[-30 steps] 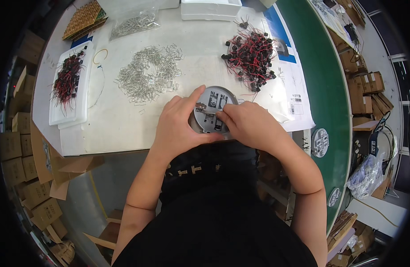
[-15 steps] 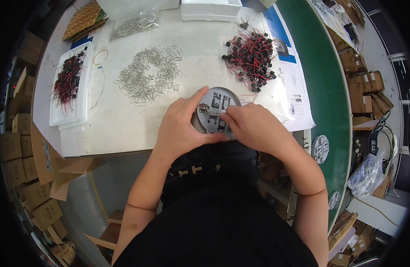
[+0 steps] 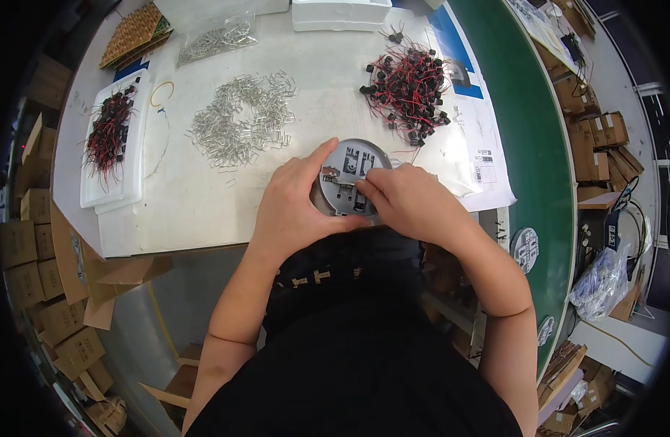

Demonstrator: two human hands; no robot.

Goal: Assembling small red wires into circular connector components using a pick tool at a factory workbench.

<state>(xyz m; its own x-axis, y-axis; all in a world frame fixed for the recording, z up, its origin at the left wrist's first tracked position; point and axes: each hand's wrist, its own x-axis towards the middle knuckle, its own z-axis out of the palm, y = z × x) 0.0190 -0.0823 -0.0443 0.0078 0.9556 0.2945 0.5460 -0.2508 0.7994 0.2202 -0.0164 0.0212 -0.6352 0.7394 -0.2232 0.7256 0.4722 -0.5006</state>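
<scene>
A round grey plastic housing (image 3: 338, 198) with moulded slots inside rests at the table's front edge, close to my body. My left hand (image 3: 291, 207) is wrapped round its left side, thumb along the near rim and fingers along the far left rim. Over the housing's right half, my right hand (image 3: 411, 200) has thumb and index finger pinched together and pressed down into it. A small silvery piece shows by those fingertips; whether they grip it is hidden. Beyond the housing lies a loose heap of bent metal wire clips (image 3: 240, 120).
Black parts with red wires (image 3: 407, 91) are heaped at the far right. A white tray (image 3: 135, 178) at the left holds more. A bag of clips (image 3: 218, 40) and a white foam box (image 3: 341, 16) stand at the back. Printed sheets (image 3: 488, 164) lie right.
My right fingertips have shifted slightly left over the housing, and the housing has tilted or turned a little. My left hand keeps its hold.
</scene>
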